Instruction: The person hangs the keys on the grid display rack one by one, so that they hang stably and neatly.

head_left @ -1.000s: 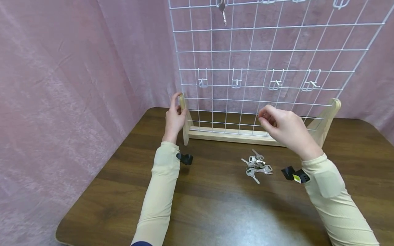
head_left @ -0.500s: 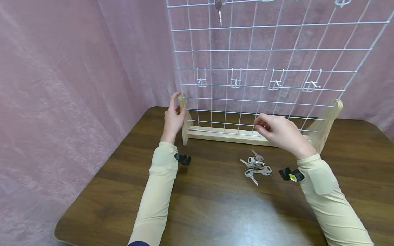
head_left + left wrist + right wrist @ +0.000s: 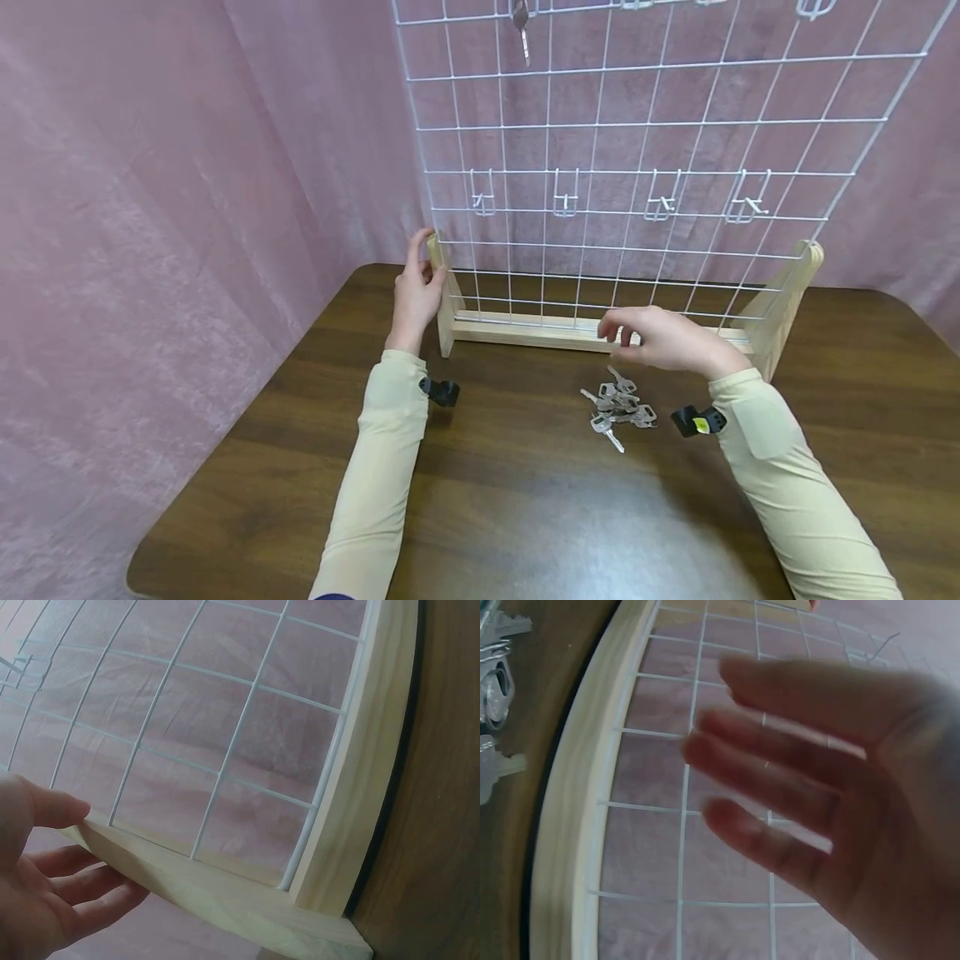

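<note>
Gripping the wooden support (image 3: 446, 321) at the left end of the wire rack (image 3: 597, 125) with the left hand (image 3: 414, 293), held the right hand (image 3: 663, 337) relaxed and grasping nothing in front of the rack, near the loose keys (image 3: 624, 405) piled on the table (image 3: 487, 500). Showed one key (image 3: 522, 25) hung at the rack's upper left and four bare hooks (image 3: 565, 204) across its lower part. Seemed little advanced, with the loose keys likely left to hang; could not see beyond the rack's cropped top.

Keys (image 3: 621, 405) on table (image 3: 525, 500), rack (image 3: 637, 173) behind keys, curtain (image 3: 187, 167) behind rack
</note>
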Available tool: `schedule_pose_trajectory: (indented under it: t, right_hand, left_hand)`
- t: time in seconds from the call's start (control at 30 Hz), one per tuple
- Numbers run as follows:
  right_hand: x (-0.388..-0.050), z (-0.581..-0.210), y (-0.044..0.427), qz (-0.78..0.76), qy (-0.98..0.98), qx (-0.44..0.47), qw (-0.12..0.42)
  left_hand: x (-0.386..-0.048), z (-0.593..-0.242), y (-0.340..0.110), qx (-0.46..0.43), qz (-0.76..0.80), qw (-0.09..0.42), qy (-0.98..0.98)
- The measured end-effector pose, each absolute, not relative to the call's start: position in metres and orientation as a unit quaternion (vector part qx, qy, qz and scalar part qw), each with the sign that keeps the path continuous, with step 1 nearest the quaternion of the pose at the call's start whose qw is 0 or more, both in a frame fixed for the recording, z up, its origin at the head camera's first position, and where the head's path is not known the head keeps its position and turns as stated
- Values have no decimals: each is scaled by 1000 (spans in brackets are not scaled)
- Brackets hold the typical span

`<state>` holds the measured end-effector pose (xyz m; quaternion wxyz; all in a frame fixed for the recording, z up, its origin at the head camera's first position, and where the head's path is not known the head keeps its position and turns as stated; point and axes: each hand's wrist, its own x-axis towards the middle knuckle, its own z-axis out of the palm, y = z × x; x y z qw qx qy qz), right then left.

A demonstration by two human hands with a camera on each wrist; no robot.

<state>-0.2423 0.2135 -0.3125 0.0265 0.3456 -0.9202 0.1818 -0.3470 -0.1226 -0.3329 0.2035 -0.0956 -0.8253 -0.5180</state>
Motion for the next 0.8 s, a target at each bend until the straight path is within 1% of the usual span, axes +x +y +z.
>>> schedule_pose_trajectory:
  t: [0.17, 0.33, 0.5, 0.67, 0.8]
  right_hand:
    - [-245, -320, 212, 189, -903, 378, -83]
    - [-248, -322, 208, 181, -895, 379, -147]
    - [-252, -328, 206, 182, -892, 359, -204]
    - [-251, -339, 204, 181, -892, 352, -219]
    - [-248, -346, 201, 172, -893, 348, -227]
  left_hand:
    - [-347, -333, -125, -96, -517, 210, -824]
    - [-348, -331, -127, -98, -516, 217, -823]
    - [-349, -329, -126, -100, -517, 219, -821]
    - [-349, -330, -124, -101, -517, 217, -822]
    - [-346, -334, -123, -102, -517, 205, -825]
